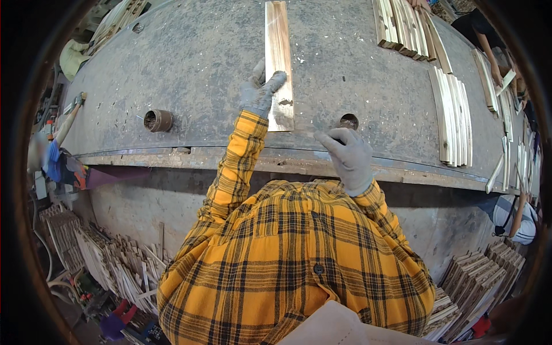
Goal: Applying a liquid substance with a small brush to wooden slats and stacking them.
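A long, pale wooden board (278, 43) lies lengthwise away from me on the grey worktable, with a dark knot mark near its close end. My gloved left hand (257, 95) is closed at the board's left edge, its thumb lying over the top face. To the right of the board's near end, my gloved right hand (351, 158) hovers by the table's front edge. Its thumb and forefinger come together in a pinch; whatever is between them, if anything, is too small to make out. Just beyond that hand is a round, dark-mouthed container (349, 121), partly hidden.
A brown cylindrical container (158, 121) with dark contents is on the worktable (201, 63) to the left. Stacked boards (451, 118) lie at the right, more (402, 29) at the far right. Other people work around the edges. Wood piles (109, 259) stand below.
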### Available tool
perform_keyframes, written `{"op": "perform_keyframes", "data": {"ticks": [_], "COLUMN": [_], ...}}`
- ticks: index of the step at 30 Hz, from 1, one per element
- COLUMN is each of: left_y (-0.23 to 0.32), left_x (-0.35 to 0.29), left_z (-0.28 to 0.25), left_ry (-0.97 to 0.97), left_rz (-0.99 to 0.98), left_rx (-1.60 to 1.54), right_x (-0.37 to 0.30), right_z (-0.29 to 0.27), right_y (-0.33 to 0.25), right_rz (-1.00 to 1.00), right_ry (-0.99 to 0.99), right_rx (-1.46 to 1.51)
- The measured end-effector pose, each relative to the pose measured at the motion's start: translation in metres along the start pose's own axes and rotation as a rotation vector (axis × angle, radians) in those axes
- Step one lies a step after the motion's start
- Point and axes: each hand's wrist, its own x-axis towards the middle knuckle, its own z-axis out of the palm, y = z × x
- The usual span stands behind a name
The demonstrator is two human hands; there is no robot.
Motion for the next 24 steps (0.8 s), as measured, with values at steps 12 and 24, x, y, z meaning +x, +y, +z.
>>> {"op": "perform_keyframes", "data": {"ticks": [12, 24], "left_y": [-0.004, -0.035], "left_x": [-0.012, 0.007], "left_z": [0.011, -0.002], "left_ry": [0.145, 0.096], "left_rz": [-0.610, -0.526], "left_rx": [-0.381, -0.338], "right_x": [0.008, 0.017], "right_z": [0.041, 0.033], "right_y": [-0.006, -0.005], "right_rz": [0.205, 0.141], "right_ry": [0.199, 0.198], "right_rx": [0.586, 0.484]}}
